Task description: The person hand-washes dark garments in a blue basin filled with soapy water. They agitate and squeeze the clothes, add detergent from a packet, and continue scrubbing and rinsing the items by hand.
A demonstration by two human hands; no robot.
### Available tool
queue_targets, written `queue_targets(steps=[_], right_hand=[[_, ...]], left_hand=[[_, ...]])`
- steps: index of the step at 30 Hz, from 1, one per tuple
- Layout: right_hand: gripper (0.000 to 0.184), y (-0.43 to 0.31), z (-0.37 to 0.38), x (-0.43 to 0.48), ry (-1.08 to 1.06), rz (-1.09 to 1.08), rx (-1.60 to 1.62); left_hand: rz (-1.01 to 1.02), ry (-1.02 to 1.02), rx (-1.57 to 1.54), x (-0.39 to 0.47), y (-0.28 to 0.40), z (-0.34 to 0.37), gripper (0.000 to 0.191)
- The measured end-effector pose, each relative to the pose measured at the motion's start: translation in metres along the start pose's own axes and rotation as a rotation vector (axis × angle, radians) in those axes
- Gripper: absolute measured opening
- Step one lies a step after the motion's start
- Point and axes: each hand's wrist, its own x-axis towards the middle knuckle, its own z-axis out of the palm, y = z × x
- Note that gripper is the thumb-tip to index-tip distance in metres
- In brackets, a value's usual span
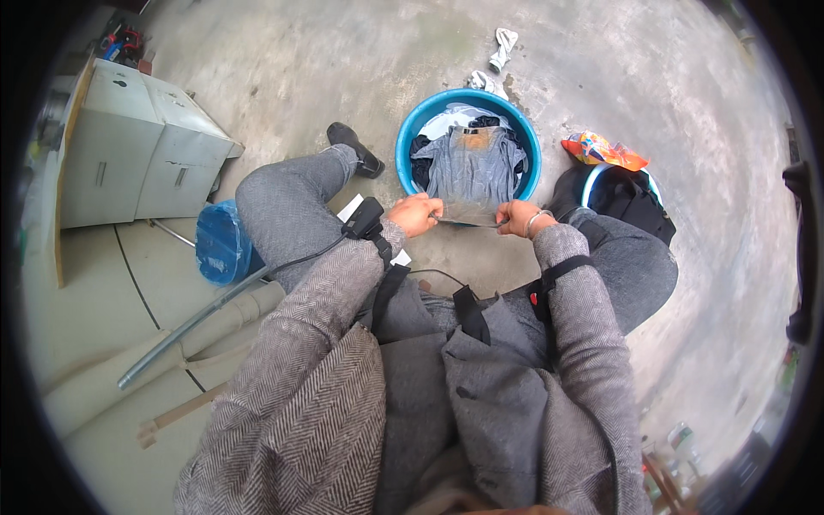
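A grey garment, seemingly a shirt, lies spread in a round blue plastic basin. Its near edge comes over the basin's rim and is stretched taut between my two hands. My left hand pinches one corner of this edge, and my right hand, with a bracelet at the wrist, pinches the other. Near the garment's far end is a brownish-orange patch with a small dark tag above it. Dark cloth and whitish suds or water show around the garment inside the basin.
White socks or cloths lie on the concrete floor beyond the basin. At right, a white-rimmed bucket holds black cloth beside an orange plastic packet. Leftward are a blue bag-lined bin, a metal pipe and a pale cabinet.
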Motion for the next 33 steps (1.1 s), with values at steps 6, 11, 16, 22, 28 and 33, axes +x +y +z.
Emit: queue_targets(steps=[6, 11, 16, 22, 28, 33], right_hand=[[0.015, -0.043, -0.067, -0.017, 1.033, -0.241, 0.013], [0.012, -0.046, -0.081, -0.022, 1.225, -0.382, -0.152], [0.004, -0.006, -0.025, 0.005, 0.796, -0.259, -0.359], [0.018, 0.027, 0.024, 0.024, 0.398, -0.137, -0.468], [0.024, 0.032, 0.031, 0.031, 0.237, -0.058, -0.449], [0.025, 0.039, 0.036, 0.038, 0.097, 0.023, -0.480]], left_hand=[[0.086, 0.608, -0.244, 0.034, 0.027, -0.081, 0.012], [0.321, 0.908, 0.003, 0.046, 0.031, -0.104, 0.016], [0.208, 0.554, 0.143, 0.040, -0.003, -0.031, 0.015], [0.225, 0.281, 0.243, 0.044, -0.035, 0.027, 0.011], [0.210, 0.177, 0.281, 0.039, -0.038, 0.028, 0.029], [0.177, 0.146, 0.281, 0.038, -0.039, 0.034, 0.032]])
